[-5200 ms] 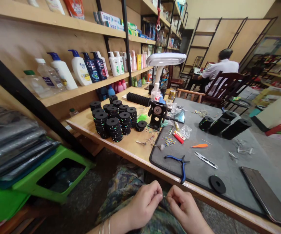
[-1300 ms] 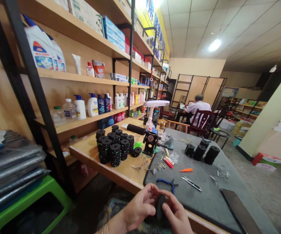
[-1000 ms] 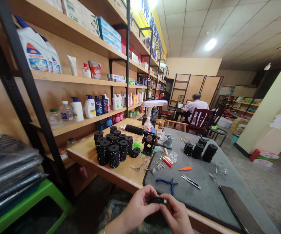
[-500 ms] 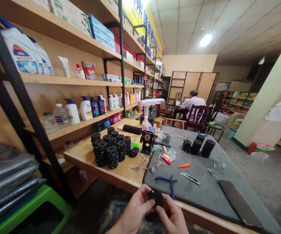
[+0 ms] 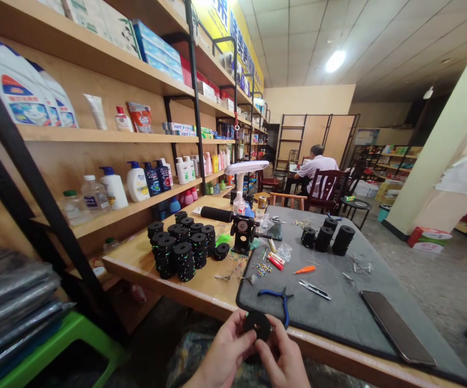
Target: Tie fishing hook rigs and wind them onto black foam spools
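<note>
Both my hands hold one black foam spool [image 5: 257, 325], a round disc with a small hole in its middle, just off the table's front edge. My left hand [image 5: 230, 345] pinches it from the left, thumb on its face. From the right, my right hand [image 5: 280, 350] grips its rim with thumb and fingers. A bit of green shows at the spool's upper left. Beyond my hands, blue-handled pliers [image 5: 280, 302] lie on the grey mat [image 5: 338, 318]. Thread snips [image 5: 314, 289] and an orange-handled tool [image 5: 305, 269] rest farther back.
Stacks of black spools [image 5: 183, 253] stand at the table's left, more [image 5: 324, 237] on the mat. Between them are a clamped black winding device [image 5: 242, 234] and a white lamp [image 5: 245, 170]. A phone [image 5: 395, 326] lies at right. Small beads [image 5: 263, 268] are scattered. A person [image 5: 317, 170] sits beyond.
The spool has turned in my fingers: its face and centre hole show more now, and the green bit sits nearer the rim. The view has shifted slightly.
</note>
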### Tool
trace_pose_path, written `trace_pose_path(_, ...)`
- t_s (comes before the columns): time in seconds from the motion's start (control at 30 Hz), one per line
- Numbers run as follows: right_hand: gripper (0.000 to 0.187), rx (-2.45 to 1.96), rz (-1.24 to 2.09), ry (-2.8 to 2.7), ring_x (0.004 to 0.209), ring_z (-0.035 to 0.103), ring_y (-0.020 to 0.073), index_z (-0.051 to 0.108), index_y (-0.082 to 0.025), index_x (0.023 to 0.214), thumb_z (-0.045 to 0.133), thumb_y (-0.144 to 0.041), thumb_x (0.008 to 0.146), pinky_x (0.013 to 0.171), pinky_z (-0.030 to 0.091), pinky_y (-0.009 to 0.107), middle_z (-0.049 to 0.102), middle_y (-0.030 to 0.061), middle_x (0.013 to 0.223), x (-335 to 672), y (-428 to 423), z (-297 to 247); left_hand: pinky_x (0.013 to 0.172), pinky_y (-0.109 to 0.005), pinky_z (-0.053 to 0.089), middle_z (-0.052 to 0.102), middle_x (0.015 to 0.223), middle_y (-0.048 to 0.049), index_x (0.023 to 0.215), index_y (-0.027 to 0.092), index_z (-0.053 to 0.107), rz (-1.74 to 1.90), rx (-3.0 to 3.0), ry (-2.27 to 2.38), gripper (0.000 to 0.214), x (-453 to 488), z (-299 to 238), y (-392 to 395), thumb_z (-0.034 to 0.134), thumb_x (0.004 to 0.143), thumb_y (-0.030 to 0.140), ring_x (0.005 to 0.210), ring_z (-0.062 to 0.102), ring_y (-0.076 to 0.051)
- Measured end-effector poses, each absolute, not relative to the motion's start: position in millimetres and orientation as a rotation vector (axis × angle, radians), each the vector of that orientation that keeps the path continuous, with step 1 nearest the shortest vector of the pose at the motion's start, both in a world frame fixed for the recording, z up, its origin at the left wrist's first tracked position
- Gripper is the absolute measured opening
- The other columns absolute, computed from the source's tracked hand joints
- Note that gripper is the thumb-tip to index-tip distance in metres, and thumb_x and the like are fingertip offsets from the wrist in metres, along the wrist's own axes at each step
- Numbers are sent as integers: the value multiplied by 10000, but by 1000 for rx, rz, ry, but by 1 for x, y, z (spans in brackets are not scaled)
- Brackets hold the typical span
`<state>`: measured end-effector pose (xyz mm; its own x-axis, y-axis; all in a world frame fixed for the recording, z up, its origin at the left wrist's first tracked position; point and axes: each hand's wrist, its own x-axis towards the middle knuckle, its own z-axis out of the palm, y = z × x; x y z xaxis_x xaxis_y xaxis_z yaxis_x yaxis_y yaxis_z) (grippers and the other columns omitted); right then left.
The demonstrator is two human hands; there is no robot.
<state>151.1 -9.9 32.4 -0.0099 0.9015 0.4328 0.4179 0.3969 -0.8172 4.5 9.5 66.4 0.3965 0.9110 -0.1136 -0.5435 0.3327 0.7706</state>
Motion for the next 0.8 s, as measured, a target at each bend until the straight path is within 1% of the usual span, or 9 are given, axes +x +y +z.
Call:
trace_pose_path(0.1, 406, -1166, 687, -1514, 605, 615, 178, 579, -198, 1141, 566, -476, 845, 615, 513, 239, 664, 7, 664, 142, -11, 30, 762, -273, 451, 642, 840, -16, 837, 184, 623, 1032, 700, 555, 270, 7, 64, 10, 806, 651, 255, 826, 603, -163)
trace_pose_path(0.23, 351, -1115, 763, -1477, 822, 670, 220, 587, -199, 1130, 551, -430, 869, 771, 525, 286, 721, 78, 929, 137, -10, 31, 715, -242, 429, 637, 816, -13, 827, 180, 627, 1043, 655, 531, 281, 12, 59, 11, 817, 637, 262, 777, 595, -143)
trace_pose_path(0.3, 337, -1112, 783, -1487, 921, 666, 245, 598, -194, 1130, 555, -402, 870, 826, 513, 306, 721, 96, 989, 139, -10, 33, 731, -248, 425, 640, 835, -19, 856, 187, 627, 1028, 638, 532, 305, 13, 58, 11, 817, 633, 271, 812, 600, -156)
trace_pose_path(0.37, 293, -1139, 766, -1511, 907, 671, 251, 630, -191, 1074, 540, -387, 875, 808, 516, 306, 731, 90, 936, 144, -9, 36, 748, -265, 425, 642, 867, -28, 898, 191, 619, 986, 664, 550, 315, 12, 60, 11, 794, 656, 288, 847, 601, -173)
trace_pose_path(0.43, 232, -1196, 705, -1575, 806, 676, 238, 660, -199, 975, 533, -364, 873, 726, 520, 288, 731, 70, 840, 150, -9, 40, 718, -263, 422, 639, 872, -28, 919, 187, 606, 954, 791, 635, 328, 9, 62, 14, 779, 664, 300, 813, 590, -168)
trace_pose_path(0.5, 159, -1275, 613, -1667, 699, 656, 215, 672, -215, 888, 561, -321, 843, 646, 498, 268, 719, 46, 771, 157, -9, 44, 666, -243, 407, 623, 830, -10, 892, 178, 592, 960, 997, 771, 352, 6, 65, 19, 795, 634, 306, 738, 557, -141)
trace_pose_path(0.6, 70, -1364, 525, -1761, 604, 602, 188, 666, -233, 783, 600, -254, 781, 579, 448, 250, 682, 7, 677, 163, -11, 48, 585, -223, 382, 570, 732, 26, 797, 173, 551, 930, 1154, 915, 351, 5, 68, 25, 795, 608, 340, 646, 502, -113)
trace_pose_path(0.7, 74, -1375, 597, -1749, 598, 582, 176, 649, -221, 791, 579, -214, 770, 568, 427, 242, 666, -8, 664, 163, -12, 51, 575, -241, 407, 539, 675, 38, 727, 185, 498, 821, 964, 858, 273, 9, 68, 26, 712, 652, 337, 613, 515, -121)
trace_pose_path(0.8, 92, -1365, 699, -1702, 616, 585, 175, 643, -204, 794, 552, -211, 787, 567, 420, 235, 665, -7, 677, 162, -11, 56, 663, -297, 456, 576, 715, 13, 718, 188, 499, 769, 725, 705, 185, 10, 64, 24, 640, 654, 289, 656, 562, -143)
